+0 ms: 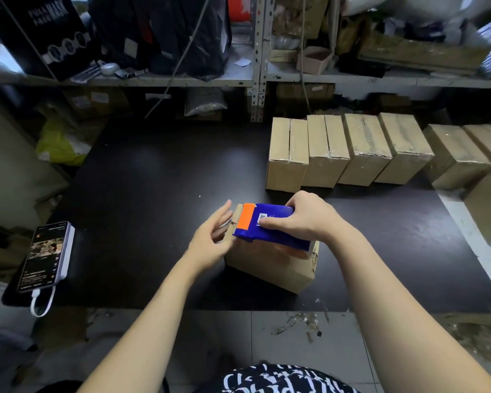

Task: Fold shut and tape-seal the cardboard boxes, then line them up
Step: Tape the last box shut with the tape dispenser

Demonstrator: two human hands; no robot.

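Note:
A small cardboard box (pixel 270 265) stands on the black table (pixel 153 194) in front of me. On its top rests a blue tape dispenser with an orange end (pixel 270 222), gripped by my right hand (pixel 304 219). My left hand (pixel 210 239) is at the box's left end with fingers spread, touching a raised flap (pixel 233 225). A row of several taped boxes (pixel 343 151) stands side by side at the back right of the table.
A phone (pixel 44 256) on a power bank with a white cable lies at the table's left edge. More boxes (pixel 465 154) sit at the far right. Cluttered shelves (pixel 182 79) run behind the table. Tape scraps (pixel 304 321) litter the floor.

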